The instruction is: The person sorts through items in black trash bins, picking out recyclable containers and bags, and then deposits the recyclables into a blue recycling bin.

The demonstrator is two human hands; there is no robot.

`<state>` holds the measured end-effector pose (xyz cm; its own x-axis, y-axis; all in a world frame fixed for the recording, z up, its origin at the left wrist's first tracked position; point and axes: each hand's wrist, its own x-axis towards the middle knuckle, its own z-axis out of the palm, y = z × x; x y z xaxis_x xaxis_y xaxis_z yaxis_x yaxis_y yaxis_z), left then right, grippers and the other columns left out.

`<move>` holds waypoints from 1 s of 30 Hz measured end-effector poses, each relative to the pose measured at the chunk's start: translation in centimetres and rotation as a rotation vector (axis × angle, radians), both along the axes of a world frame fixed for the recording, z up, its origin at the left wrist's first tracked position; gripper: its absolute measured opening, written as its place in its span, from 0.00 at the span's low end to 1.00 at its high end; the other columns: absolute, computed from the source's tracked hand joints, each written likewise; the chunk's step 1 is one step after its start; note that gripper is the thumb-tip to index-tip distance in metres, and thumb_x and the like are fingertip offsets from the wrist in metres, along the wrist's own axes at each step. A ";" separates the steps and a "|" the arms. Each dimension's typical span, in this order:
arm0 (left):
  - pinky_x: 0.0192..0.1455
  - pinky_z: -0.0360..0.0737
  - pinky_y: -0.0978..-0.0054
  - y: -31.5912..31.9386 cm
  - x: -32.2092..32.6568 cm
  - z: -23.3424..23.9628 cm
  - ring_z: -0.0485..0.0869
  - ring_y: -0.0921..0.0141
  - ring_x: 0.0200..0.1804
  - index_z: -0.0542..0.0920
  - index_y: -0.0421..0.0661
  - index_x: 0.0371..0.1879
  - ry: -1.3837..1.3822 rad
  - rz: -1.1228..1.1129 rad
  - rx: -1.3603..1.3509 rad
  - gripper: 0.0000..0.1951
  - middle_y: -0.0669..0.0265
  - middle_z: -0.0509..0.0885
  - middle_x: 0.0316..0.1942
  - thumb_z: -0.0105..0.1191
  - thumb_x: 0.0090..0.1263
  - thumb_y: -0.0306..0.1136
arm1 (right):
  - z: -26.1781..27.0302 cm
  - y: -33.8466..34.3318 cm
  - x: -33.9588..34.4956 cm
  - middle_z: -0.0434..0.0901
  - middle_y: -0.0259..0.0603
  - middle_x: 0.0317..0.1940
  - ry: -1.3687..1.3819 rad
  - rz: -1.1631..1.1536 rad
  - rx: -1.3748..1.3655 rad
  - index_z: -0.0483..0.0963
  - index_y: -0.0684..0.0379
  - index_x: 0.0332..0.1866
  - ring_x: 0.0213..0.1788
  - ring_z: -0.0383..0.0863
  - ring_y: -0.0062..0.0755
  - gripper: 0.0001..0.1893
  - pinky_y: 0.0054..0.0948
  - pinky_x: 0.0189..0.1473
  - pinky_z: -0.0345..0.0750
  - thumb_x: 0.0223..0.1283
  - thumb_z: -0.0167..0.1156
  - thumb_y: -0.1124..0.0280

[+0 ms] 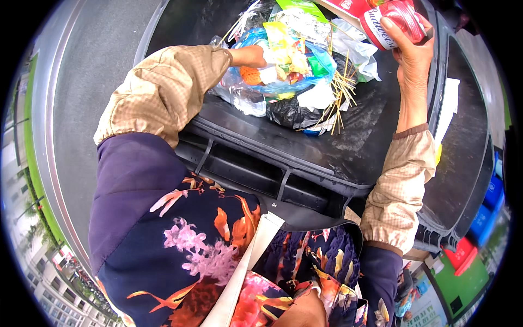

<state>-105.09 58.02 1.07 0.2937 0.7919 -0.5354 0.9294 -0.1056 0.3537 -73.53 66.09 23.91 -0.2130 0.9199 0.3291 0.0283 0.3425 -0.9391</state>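
Observation:
My right hand [412, 57] grips a red and white Budweiser can [392, 26] at the upper right, thumb across its front. My left hand [251, 56] reaches into a blue plastic bag [322, 61] of mixed rubbish; its fingers are hidden among the wrappers. That bag lies on the black lid of a wheeled bin [359, 135]. Around it are a black plastic bag [294, 112], white and clear plastic bags [357, 49] and many thin wooden skewers [343, 90]. A piece of orange netting [250, 75] is just below my left hand.
The bin's handle bar [245, 163] is close before my body. A second black bin [453, 171] stands to the right, with white paper [447, 106] at its edge. Blue bins [486, 204] and a red bin [461, 255] are farther right. Grey pavement [98, 49] lies left.

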 end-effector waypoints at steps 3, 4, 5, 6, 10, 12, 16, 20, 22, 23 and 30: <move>0.52 0.75 0.54 -6.6 9.1 4.1 0.80 0.52 0.46 0.76 0.44 0.51 -0.456 -0.100 0.435 0.18 0.56 0.82 0.44 0.51 0.61 0.33 | 0.0 0.1 0.5 0.79 0.38 0.38 -0.056 0.019 0.025 0.68 0.60 0.52 0.34 0.78 0.17 0.37 0.14 0.25 0.70 0.34 0.78 0.62; 0.50 0.77 0.57 -8.6 10.2 4.6 0.81 0.55 0.45 0.77 0.43 0.49 -0.553 -0.214 0.394 0.17 0.57 0.83 0.43 0.50 0.59 0.28 | 1.1 -1.1 -0.8 0.77 0.37 0.39 0.036 0.059 -0.030 0.67 0.59 0.50 0.38 0.78 0.20 0.33 0.19 0.36 0.73 0.35 0.76 0.70; 0.48 0.78 0.60 -9.6 10.8 4.9 0.83 0.59 0.44 0.79 0.42 0.47 -0.652 -0.335 0.353 0.17 0.58 0.84 0.42 0.48 0.57 0.23 | 2.4 -2.3 -2.2 0.76 0.36 0.40 0.127 0.093 -0.080 0.66 0.59 0.48 0.43 0.77 0.24 0.30 0.24 0.46 0.76 0.36 0.73 0.77; 0.45 0.80 0.62 -9.1 10.5 6.1 0.84 0.61 0.41 0.80 0.41 0.45 -0.575 -0.260 -0.021 0.17 0.58 0.84 0.40 0.46 0.56 0.22 | 2.6 -2.4 -2.4 0.76 0.36 0.40 0.132 0.093 -0.085 0.66 0.59 0.48 0.42 0.78 0.24 0.30 0.23 0.46 0.76 0.36 0.73 0.77; 0.27 0.80 0.75 -2.3 6.0 10.8 0.85 0.69 0.27 0.83 0.38 0.33 -0.172 -0.036 -0.767 0.15 0.59 0.85 0.31 0.42 0.53 0.18 | 3.0 -3.1 -3.0 0.76 0.36 0.40 0.210 0.091 -0.083 0.66 0.59 0.48 0.41 0.78 0.24 0.29 0.23 0.43 0.77 0.38 0.72 0.78; 0.26 0.79 0.73 1.8 4.0 10.7 0.84 0.69 0.26 0.84 0.40 0.30 -0.012 0.050 -0.401 0.12 0.62 0.84 0.26 0.44 0.53 0.18 | 3.2 -2.1 -1.4 0.76 0.36 0.39 0.169 0.082 -0.124 0.66 0.59 0.48 0.40 0.78 0.24 0.29 0.23 0.43 0.77 0.37 0.73 0.78; 0.46 0.78 0.63 1.6 -0.5 3.6 0.80 0.55 0.44 0.80 0.46 0.45 0.187 -0.298 0.181 0.18 0.60 0.83 0.41 0.50 0.54 0.21 | 1.9 -2.1 -2.8 0.76 0.36 0.38 0.220 0.179 -0.100 0.65 0.58 0.45 0.41 0.78 0.23 0.29 0.24 0.45 0.77 0.36 0.73 0.81; 0.54 0.75 0.63 0.8 -0.1 -0.4 0.76 0.54 0.52 0.70 0.47 0.57 0.301 -0.235 0.196 0.27 0.56 0.76 0.52 0.57 0.54 0.26 | 1.8 -2.5 -3.0 0.76 0.36 0.38 0.216 0.194 -0.134 0.65 0.58 0.44 0.40 0.78 0.24 0.28 0.24 0.45 0.77 0.36 0.73 0.81; 0.56 0.74 0.62 1.6 0.2 -0.6 0.73 0.56 0.56 0.72 0.46 0.56 0.330 -0.222 0.204 0.32 0.57 0.74 0.55 0.65 0.46 0.32 | 2.4 -2.2 -2.1 0.76 0.36 0.37 0.180 0.150 -0.134 0.66 0.58 0.44 0.40 0.78 0.24 0.28 0.24 0.45 0.77 0.36 0.73 0.80; 0.56 0.74 0.62 1.9 -1.0 -1.2 0.73 0.56 0.55 0.73 0.46 0.55 0.282 -0.234 0.237 0.35 0.58 0.75 0.54 0.69 0.42 0.35 | 2.5 -2.2 -2.2 0.76 0.36 0.37 0.168 0.152 -0.143 0.66 0.58 0.44 0.40 0.78 0.24 0.28 0.24 0.44 0.77 0.35 0.74 0.80; 0.57 0.72 0.64 3.7 -0.5 4.7 0.75 0.57 0.55 0.75 0.49 0.49 0.132 -0.213 -0.222 0.23 0.56 0.77 0.52 0.64 0.51 0.33 | 1.4 -0.6 -0.9 0.76 0.34 0.36 0.139 0.095 -0.025 0.66 0.57 0.43 0.40 0.77 0.22 0.29 0.23 0.44 0.76 0.33 0.76 0.77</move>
